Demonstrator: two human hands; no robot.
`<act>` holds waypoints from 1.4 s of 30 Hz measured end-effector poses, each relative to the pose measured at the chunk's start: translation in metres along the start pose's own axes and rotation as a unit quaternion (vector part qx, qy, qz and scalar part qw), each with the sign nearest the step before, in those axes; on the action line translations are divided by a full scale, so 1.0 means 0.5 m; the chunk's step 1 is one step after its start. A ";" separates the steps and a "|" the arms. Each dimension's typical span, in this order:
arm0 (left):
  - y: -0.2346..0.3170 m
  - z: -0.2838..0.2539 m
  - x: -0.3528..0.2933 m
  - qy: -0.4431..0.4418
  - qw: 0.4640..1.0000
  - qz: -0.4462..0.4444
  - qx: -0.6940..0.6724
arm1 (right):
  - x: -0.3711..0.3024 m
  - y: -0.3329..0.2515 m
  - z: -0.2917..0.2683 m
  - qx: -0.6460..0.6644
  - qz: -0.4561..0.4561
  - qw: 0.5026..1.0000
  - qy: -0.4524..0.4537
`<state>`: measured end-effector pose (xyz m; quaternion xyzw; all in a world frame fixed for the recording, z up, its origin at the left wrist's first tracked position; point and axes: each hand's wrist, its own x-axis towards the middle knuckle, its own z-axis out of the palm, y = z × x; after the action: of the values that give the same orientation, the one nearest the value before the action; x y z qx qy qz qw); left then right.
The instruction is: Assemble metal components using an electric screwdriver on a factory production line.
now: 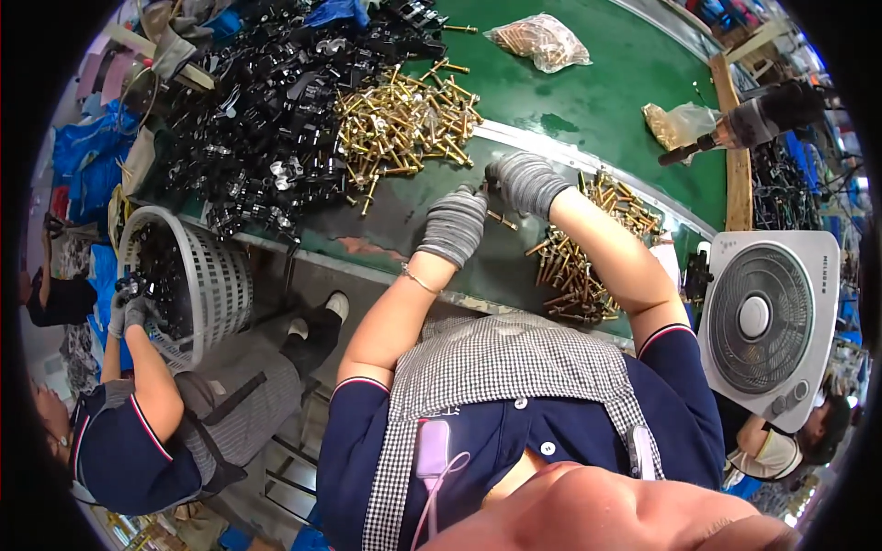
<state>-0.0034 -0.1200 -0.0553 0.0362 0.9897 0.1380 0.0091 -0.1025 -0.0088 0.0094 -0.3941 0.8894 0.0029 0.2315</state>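
Observation:
Grey striped knit gloves cover both hands, which meet fingertip to fingertip over the green table (524,87). My left hand (455,226) is closed in a pinch, and so is my right hand (530,183). Whatever sits between the fingertips is small and mostly hidden. Just below them shows a single brass-coloured bolt (502,220); I cannot tell if it is held or lies on the table. A heap of yellowish bolts (404,124) lies beyond my left hand. More bolts, darker and coppery, form a pile (574,266) under and beside my right forearm.
Black metal clamp-like parts (266,119) are heaped at the left. Farther back lies a clear bag of bolts (542,43); another bag (680,126) is by a power driver (753,121). A fan (767,317) stands right. A co-worker (138,422) reaches into a grey basket (220,294).

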 end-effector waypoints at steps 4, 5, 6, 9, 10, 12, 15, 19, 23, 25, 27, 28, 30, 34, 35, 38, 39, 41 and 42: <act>-0.018 -0.002 -0.006 -0.015 1.000 -0.013 -0.010 | 0.008 0.001 0.006 -0.004 -0.020 1.000 0.012; -0.021 -0.001 -0.011 -0.019 1.000 -0.021 -0.007 | 0.008 0.002 0.005 -0.007 -0.023 1.000 0.011; -0.024 0.001 -0.015 -0.023 0.999 -0.029 -0.005 | 0.007 0.002 0.003 -0.010 -0.027 1.000 0.011; -0.039 0.008 -0.033 -0.014 0.999 -0.048 -0.018 | 0.001 0.001 0.012 0.000 -0.040 0.999 0.017; -0.045 0.010 -0.038 0.029 0.998 -0.030 -0.038 | 0.001 0.004 0.021 0.005 -0.045 0.998 0.032; -0.050 0.002 -0.048 0.114 0.990 0.008 -0.077 | -0.006 0.006 0.031 0.000 -0.060 0.997 0.045; -0.043 -0.019 -0.061 0.092 0.991 0.007 -0.092 | -0.030 -0.007 0.042 -0.049 -0.062 0.997 -0.010; -0.030 -0.025 -0.070 0.081 0.991 0.008 -0.102 | -0.075 -0.046 0.067 -0.042 -0.015 0.997 -0.059; -0.031 -0.012 -0.075 0.081 0.990 -0.002 -0.116 | -0.075 -0.047 0.104 -0.045 0.005 0.999 0.011; -0.035 -0.013 -0.081 0.108 0.984 -0.027 -0.142 | -0.082 -0.047 0.097 -0.047 0.004 0.999 0.021; -0.029 -0.022 -0.092 0.126 0.981 -0.028 -0.148 | -0.098 -0.049 0.068 -0.039 0.005 0.999 0.027; -0.022 -0.029 -0.095 0.151 0.974 -0.003 -0.170 | -0.107 -0.054 0.052 -0.036 0.004 0.999 0.029; -0.005 -0.050 -0.100 0.200 0.955 0.050 -0.215 | -0.131 -0.063 0.029 -0.022 -0.017 0.995 0.092; -0.007 -0.043 -0.112 0.105 0.974 0.036 -0.198 | -0.149 -0.075 -0.002 0.049 -0.069 0.992 0.090; -0.010 -0.036 -0.115 0.073 0.979 0.028 -0.187 | -0.150 -0.073 0.002 0.047 -0.071 0.992 0.089; -0.013 -0.022 -0.127 0.069 0.980 0.016 -0.185 | -0.155 -0.062 0.027 0.138 -0.138 0.965 0.175; -0.015 -0.016 -0.130 0.067 0.981 0.010 -0.183 | -0.163 -0.066 0.028 0.156 -0.127 0.960 0.195; -0.019 -0.005 -0.135 0.053 0.977 0.008 -0.207 | -0.150 -0.065 0.056 0.104 -0.108 0.975 0.163; -0.016 -0.007 -0.137 0.089 0.969 0.035 -0.226 | -0.147 -0.071 0.061 0.054 -0.086 0.986 0.131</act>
<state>0.0644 -0.1334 -0.0535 0.0557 0.9278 0.3610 -0.0762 -0.0225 0.0238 0.0188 -0.4532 0.8737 -0.1166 0.1330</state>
